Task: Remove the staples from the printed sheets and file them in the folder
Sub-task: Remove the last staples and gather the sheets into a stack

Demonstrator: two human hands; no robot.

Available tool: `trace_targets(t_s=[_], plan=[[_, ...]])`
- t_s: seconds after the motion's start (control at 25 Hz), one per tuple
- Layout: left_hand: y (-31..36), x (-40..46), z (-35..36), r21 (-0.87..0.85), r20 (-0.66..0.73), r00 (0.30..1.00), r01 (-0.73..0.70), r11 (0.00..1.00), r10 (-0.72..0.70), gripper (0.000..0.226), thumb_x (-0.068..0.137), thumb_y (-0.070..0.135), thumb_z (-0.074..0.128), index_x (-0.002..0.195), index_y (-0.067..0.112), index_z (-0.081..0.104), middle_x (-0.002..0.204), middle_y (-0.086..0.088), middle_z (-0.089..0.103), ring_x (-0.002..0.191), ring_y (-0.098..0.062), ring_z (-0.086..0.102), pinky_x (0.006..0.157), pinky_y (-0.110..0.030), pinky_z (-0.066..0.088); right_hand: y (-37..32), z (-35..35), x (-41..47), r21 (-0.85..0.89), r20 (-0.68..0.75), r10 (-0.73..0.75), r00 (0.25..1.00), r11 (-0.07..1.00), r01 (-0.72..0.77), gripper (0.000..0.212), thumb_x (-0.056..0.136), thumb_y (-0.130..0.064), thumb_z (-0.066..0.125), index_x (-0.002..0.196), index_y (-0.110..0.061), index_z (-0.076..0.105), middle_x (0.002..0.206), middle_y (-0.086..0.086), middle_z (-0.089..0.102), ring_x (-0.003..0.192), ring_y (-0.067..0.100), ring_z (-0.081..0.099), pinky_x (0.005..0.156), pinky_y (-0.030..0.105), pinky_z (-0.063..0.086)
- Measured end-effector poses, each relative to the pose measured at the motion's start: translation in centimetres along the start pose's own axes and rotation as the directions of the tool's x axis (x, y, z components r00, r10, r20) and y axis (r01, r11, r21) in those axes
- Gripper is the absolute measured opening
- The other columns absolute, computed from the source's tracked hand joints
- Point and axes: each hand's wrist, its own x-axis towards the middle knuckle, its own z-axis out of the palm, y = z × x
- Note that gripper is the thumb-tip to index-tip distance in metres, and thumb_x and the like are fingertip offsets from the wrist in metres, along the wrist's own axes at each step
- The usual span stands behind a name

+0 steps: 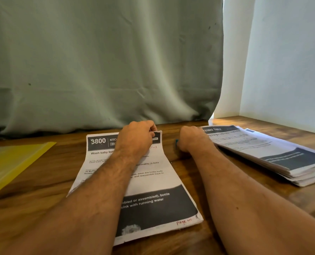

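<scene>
Step in hand: we judge this to be staple removal on one set of printed sheets, which lies flat on the bench straight ahead of us.
Left hand: our left hand sits on the far right corner of that set, fingers curled and pinching the paper's top edge – the corner where we would expect a staple, though we cannot make one out.
Right hand: our right hand is curled, resting on the bench just beside that corner; a small blue-green tip shows at its fingers. We take it for a staple remover, but too little shows to be sure.
Waiting stack: a thick pile of printed sheets lies to the right, near the right hand, so much of the job looks undone.
Folder: the yellow folder lies at the left edge of the bench, well apart from the set we hold.
Backdrop: a grey-green cloth hangs behind the bench.
Next move: we think it calls for bringing the tool's tip under the staple at the pinched corner while the left hand keeps the paper taut – a gentle lever, so the corner does not tear.
</scene>
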Motion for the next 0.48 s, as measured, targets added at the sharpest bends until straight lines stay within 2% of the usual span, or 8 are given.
trace_targets(t_s=[0.24,0.36,0.4,0.48], plan=[[0.3,-0.9,-1.2,-0.104,-0.004,1.0,0.021,0.994,-0.022,0.013,0.101,0.032,0.056,0.104,0.03,0.069,0.094,0.005,0.073,0.085,-0.012,0.066,0.08,-0.033,0.056,0.2,0.6,0.3,0.061,0.003,-0.01,1.0,0.998,0.01,0.035,0.088,-0.042,0.069,0.103,-0.014,0.054,0.112,0.01,0.061,0.111,0.029,0.057,0.102,0.048,0.046],[0.3,-0.8,-2.0,-0.139,-0.056,0.997,0.039,0.99,-0.047,0.014,0.1,0.03,0.058,0.103,0.031,0.072,0.093,0.007,0.074,0.083,-0.011,0.066,0.081,-0.033,0.056,0.1,0.1,0.1,0.332,-0.1,-0.061,0.993,0.939,0.091,0.032,0.093,-0.033,0.065,0.12,-0.016,0.062,0.113,0.006,0.066,0.102,0.022,0.062,0.095,0.04,0.052],[0.2,-0.7,-2.2,-0.138,-0.076,0.995,0.046,0.989,-0.057,0.016,0.1,0.03,0.058,0.105,0.031,0.073,0.095,0.007,0.075,0.084,-0.011,0.067,0.083,-0.033,0.056,-0.1,-0.3,-0.1,0.431,-0.158,-0.088,0.984,0.89,0.149,0.032,0.094,-0.03,0.064,0.123,-0.018,0.061,0.115,0.005,0.067,0.103,0.022,0.062,0.095,0.039,0.052],[-0.2,-0.6,-2.5,-0.102,-0.101,0.993,0.05,0.994,-0.061,0.021,0.101,0.027,0.055,0.11,0.03,0.074,0.1,0.005,0.075,0.087,-0.014,0.067,0.086,-0.033,0.055,-0.7,-1.0,-0.6,0.521,-0.254,-0.153,0.955,0.81,0.268,0.03,0.093,-0.024,0.064,0.122,-0.02,0.061,0.116,0.004,0.068,0.103,0.02,0.063,0.097,0.039,0.051]])
